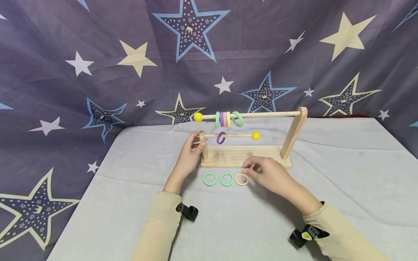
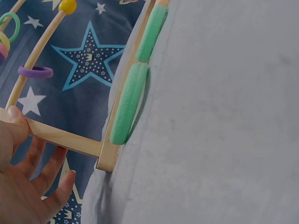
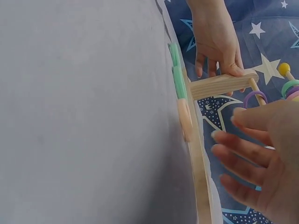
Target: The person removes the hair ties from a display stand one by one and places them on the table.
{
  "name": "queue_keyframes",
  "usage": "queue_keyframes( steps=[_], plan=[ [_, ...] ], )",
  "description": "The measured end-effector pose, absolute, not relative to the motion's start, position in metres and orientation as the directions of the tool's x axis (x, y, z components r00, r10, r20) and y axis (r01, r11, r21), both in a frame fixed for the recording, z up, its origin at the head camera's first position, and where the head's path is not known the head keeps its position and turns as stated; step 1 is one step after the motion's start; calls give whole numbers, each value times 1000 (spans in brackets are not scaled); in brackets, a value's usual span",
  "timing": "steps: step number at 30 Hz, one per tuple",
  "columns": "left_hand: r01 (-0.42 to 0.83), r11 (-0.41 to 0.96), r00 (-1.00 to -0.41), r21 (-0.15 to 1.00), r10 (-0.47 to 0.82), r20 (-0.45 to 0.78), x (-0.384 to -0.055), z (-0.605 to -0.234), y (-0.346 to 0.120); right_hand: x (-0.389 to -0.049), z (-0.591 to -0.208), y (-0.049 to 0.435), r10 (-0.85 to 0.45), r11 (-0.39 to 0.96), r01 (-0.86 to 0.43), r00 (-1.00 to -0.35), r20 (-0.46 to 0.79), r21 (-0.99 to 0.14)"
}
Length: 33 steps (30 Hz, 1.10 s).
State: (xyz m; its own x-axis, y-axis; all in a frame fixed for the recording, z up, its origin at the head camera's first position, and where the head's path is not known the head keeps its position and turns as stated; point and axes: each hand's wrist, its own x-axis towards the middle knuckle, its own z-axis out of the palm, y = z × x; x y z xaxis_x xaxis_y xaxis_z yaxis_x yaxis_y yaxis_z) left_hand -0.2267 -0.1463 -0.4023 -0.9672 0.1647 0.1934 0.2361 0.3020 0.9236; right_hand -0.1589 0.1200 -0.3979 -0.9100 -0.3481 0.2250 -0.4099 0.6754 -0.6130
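A wooden ring stand [image 1: 241, 156] has a short post on its left, and my left hand [image 1: 190, 154] grips that post near its top, thumb on one face. On the stand's lower rod hangs a purple ring [image 1: 221, 138]. The long upper rod carries several coloured rings, the rightmost a green ring [image 1: 238, 119]. My right hand [image 1: 271, 174] hovers with loosely bent fingers, its fingertips beside a peach ring [image 1: 242, 179]; nothing shows between those fingers in the right wrist view. Left of the peach ring lie a green ring [image 1: 226, 179] and another green ring [image 1: 210, 179].
Yellow balls cap the upper rod [image 1: 197, 116] and the lower rod [image 1: 255, 135]. A tall slanted post [image 1: 294, 133] rises at the stand's right end. Pale grey cloth [image 1: 228, 228] covers the table, and a star-patterned curtain [image 1: 209, 79] hangs behind it.
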Motion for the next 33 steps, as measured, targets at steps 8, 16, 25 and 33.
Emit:
queue_keyframes(
  steps=[8, 16, 25, 33],
  plan=[
    [251, 284, -963, 925, 170, 209, -227, -403, -148, -164, -396, 107, -263, 588, -423, -906, 331, -689],
    [224, 287, -968, 931, 180, 177, -217, -387, -144, -167, -391, 90, -195, 486, -396, -918, 345, -779],
    [225, 294, -967, 929, 181, 177, -203, -366, -139, -172, -388, 70, -108, 447, -383, -920, 376, -808],
    [215, 291, -970, 932, 176, 169, -214, -381, -142, -183, -390, 58, -24, 357, -336, -936, 351, -872]
  ],
)
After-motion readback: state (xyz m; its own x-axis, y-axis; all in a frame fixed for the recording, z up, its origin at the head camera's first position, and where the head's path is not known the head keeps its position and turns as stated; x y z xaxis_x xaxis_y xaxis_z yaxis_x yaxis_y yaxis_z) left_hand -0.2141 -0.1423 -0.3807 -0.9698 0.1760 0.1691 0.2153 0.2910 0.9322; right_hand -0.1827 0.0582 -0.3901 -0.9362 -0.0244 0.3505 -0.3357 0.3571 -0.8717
